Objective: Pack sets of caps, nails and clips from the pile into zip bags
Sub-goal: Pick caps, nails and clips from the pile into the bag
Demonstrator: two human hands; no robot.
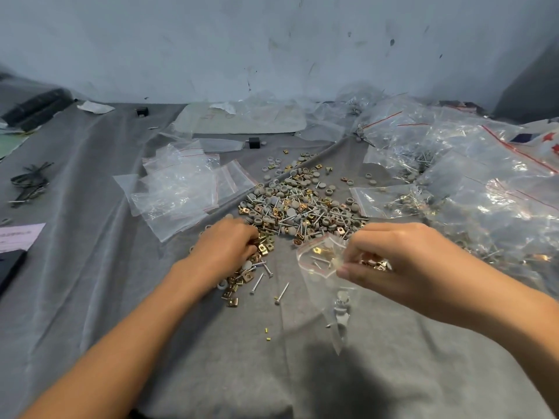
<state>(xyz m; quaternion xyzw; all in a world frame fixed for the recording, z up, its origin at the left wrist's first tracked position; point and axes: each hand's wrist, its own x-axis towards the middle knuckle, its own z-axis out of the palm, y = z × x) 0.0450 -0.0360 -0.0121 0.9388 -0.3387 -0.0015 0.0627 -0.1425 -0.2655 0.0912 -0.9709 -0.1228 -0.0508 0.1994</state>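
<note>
Clear plastic zip bag (320, 267), pinched at its mouth by our right hand (402, 261), holds a brass clip (317, 250), a nail (319, 262) and grey caps (341, 297). Our left hand (227, 243) curls into the near edge of the pile (302, 207); whether it grips anything we cannot tell. Filled bags (484, 192) crowd the right, and empty bags (181, 189) lie to the left.

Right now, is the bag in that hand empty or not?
Not empty. The right hand holds the zip bag, and a gold clip, a nail and caps show through it.

Glossy clear plastic zip bags (178, 189), shiny brassy metal clips (263, 250), matt grey cloth (90, 267).
</note>
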